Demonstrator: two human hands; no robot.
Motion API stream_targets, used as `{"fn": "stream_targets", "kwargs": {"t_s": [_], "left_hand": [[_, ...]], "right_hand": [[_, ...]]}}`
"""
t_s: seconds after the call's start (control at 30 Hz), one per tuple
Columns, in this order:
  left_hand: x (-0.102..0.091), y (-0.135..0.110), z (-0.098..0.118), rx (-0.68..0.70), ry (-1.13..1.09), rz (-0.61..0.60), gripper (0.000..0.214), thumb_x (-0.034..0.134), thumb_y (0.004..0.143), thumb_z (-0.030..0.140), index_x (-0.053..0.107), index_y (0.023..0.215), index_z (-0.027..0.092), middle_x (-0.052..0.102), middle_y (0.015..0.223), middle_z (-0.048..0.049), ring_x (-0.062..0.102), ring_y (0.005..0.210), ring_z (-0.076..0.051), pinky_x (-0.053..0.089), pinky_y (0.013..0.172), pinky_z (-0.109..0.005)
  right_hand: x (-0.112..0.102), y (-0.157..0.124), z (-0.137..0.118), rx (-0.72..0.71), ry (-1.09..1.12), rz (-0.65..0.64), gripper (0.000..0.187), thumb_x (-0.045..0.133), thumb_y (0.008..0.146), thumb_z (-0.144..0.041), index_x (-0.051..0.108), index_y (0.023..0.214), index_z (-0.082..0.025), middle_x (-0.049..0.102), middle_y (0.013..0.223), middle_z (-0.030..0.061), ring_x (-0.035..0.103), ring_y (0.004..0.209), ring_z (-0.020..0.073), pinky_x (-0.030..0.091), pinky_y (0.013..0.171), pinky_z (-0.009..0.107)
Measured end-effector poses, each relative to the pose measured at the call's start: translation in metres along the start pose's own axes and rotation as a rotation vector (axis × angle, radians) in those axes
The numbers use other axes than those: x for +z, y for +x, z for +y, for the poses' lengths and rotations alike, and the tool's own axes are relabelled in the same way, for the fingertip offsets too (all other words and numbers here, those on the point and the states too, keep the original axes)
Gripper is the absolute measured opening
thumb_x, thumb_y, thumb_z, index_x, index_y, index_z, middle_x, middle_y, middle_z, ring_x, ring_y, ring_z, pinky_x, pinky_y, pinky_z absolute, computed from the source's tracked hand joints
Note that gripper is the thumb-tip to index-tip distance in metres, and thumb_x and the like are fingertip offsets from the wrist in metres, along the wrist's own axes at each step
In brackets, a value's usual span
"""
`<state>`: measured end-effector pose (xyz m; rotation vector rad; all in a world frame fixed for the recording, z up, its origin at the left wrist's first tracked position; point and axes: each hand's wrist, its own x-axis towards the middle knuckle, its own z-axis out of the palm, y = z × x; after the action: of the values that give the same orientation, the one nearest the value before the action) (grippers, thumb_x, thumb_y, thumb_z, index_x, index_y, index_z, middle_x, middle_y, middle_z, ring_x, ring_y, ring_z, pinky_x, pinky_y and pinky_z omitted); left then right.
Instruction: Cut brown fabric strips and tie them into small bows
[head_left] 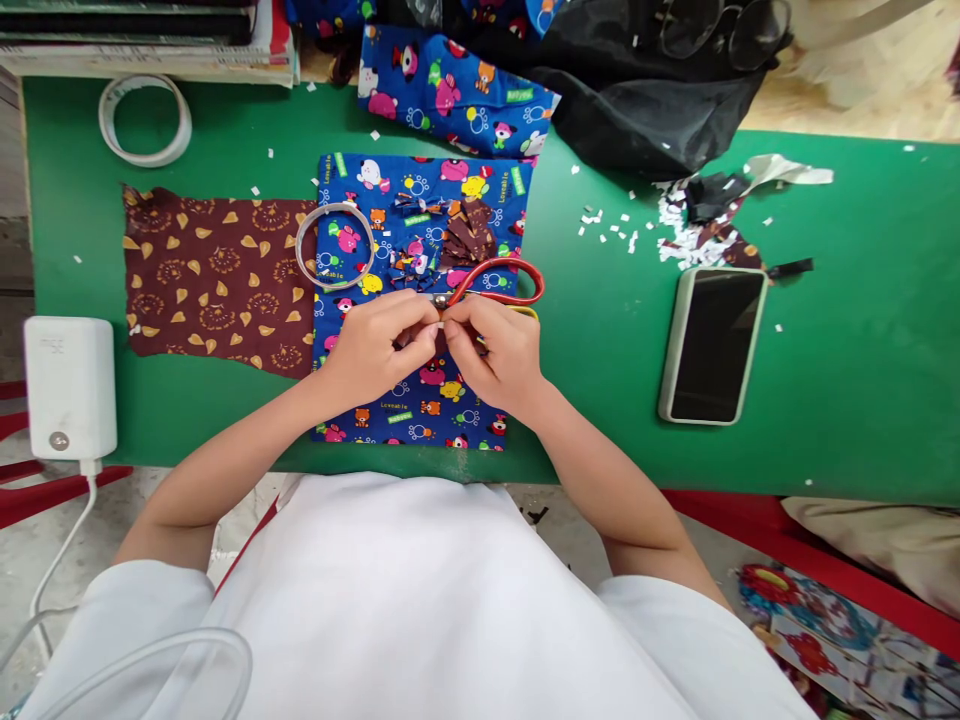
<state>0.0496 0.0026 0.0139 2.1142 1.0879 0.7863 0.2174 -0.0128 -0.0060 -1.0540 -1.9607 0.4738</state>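
Observation:
My left hand and my right hand meet fingertip to fingertip above a blue cartoon-print cloth. Pinched between them is a small pale piece, too small to name for certain. Just beyond my fingers lie scissors with red handles, partly hidden by my right hand. A narrow tape roll rests where the blue cloth meets a brown patterned cloth. On the blue cloth sit small heaps of blue cut scraps and brown cut scraps.
A wider tape roll and a white power bank with a cable are at left. To the right lie a phone and white paper bits. Folded blue cloth, a black bag and books line the back.

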Motion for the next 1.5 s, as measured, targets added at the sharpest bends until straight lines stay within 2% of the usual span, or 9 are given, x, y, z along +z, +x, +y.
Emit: {"fn": "stream_targets", "kwargs": {"t_s": [0.2,0.5,0.6,0.67,0.77,0.83,1.13,1.5], "left_hand": [[-0.0002,-0.0001,0.0008,-0.001,-0.039,0.013,0.016,0.050,0.082,0.014,0.049,0.066,0.017,0.045,0.060,0.0035,0.043,0.055,-0.009,0.035,0.055,-0.022],[-0.0025,-0.0004,-0.0006,-0.007,-0.048,-0.023,0.014,0.044,0.088,0.016,0.049,0.075,0.018,0.050,0.065,0.0023,0.046,0.059,-0.010,0.038,0.059,-0.023],[-0.0016,-0.0028,-0.0037,0.031,0.033,0.040,0.008,0.042,0.090,0.019,0.047,0.084,0.019,0.052,0.073,0.0001,0.049,0.064,-0.012,0.041,0.062,-0.025],[-0.0012,-0.0040,-0.0060,0.117,0.145,0.060,0.008,0.041,0.091,0.022,0.046,0.087,0.019,0.053,0.078,-0.0026,0.052,0.069,-0.014,0.042,0.065,-0.027],[-0.0004,-0.0042,-0.0084,0.239,0.339,0.009,0.013,0.039,0.092,0.025,0.049,0.087,0.018,0.054,0.081,-0.0056,0.053,0.076,-0.018,0.043,0.069,-0.031],[0.0008,-0.0039,-0.0088,0.260,0.403,-0.028,0.017,0.037,0.093,0.025,0.051,0.087,0.017,0.055,0.080,-0.0064,0.053,0.076,-0.020,0.043,0.070,-0.033],[0.0026,-0.0030,-0.0067,0.201,0.228,-0.086,0.023,0.030,0.097,0.022,0.050,0.087,0.017,0.057,0.081,-0.0072,0.052,0.076,-0.018,0.046,0.075,-0.033],[0.0036,-0.0026,-0.0079,0.182,0.159,-0.098,0.026,0.027,0.098,0.023,0.048,0.084,0.018,0.054,0.076,-0.0053,0.049,0.073,-0.018,0.043,0.072,-0.031]], "right_hand": [[-0.0020,0.0021,-0.0041,0.060,0.070,-0.018,0.011,0.049,0.085,-0.016,0.050,0.075,-0.020,0.051,0.061,-0.0038,0.042,0.051,0.0079,0.033,0.050,0.023],[-0.0047,0.0028,-0.0046,0.165,0.148,-0.065,0.011,0.049,0.085,-0.018,0.051,0.074,-0.019,0.052,0.061,-0.0034,0.041,0.051,0.0070,0.034,0.050,0.021],[-0.0052,0.0035,-0.0049,0.193,0.183,-0.052,0.010,0.050,0.084,-0.017,0.052,0.075,-0.018,0.052,0.061,-0.0033,0.044,0.053,0.0073,0.036,0.053,0.021],[-0.0051,0.0039,-0.0054,0.209,0.184,-0.046,0.010,0.050,0.084,-0.017,0.052,0.074,-0.018,0.051,0.061,-0.0035,0.045,0.053,0.0075,0.037,0.054,0.021],[-0.0048,0.0042,-0.0062,0.221,0.163,-0.049,0.010,0.049,0.083,-0.016,0.052,0.074,-0.018,0.051,0.061,-0.0035,0.044,0.053,0.0074,0.037,0.053,0.021],[-0.0050,0.0043,-0.0065,0.210,0.149,-0.047,0.010,0.050,0.083,-0.016,0.051,0.073,-0.019,0.052,0.062,-0.0033,0.044,0.053,0.0075,0.038,0.053,0.021],[-0.0067,0.0042,-0.0056,0.113,0.108,-0.027,0.011,0.049,0.079,-0.011,0.050,0.071,-0.019,0.050,0.059,-0.0043,0.040,0.049,0.0068,0.034,0.048,0.021],[-0.0062,0.0034,-0.0054,0.146,0.145,-0.066,0.012,0.050,0.079,-0.014,0.046,0.069,-0.020,0.047,0.058,-0.0053,0.037,0.048,0.0069,0.031,0.048,0.021]]}}
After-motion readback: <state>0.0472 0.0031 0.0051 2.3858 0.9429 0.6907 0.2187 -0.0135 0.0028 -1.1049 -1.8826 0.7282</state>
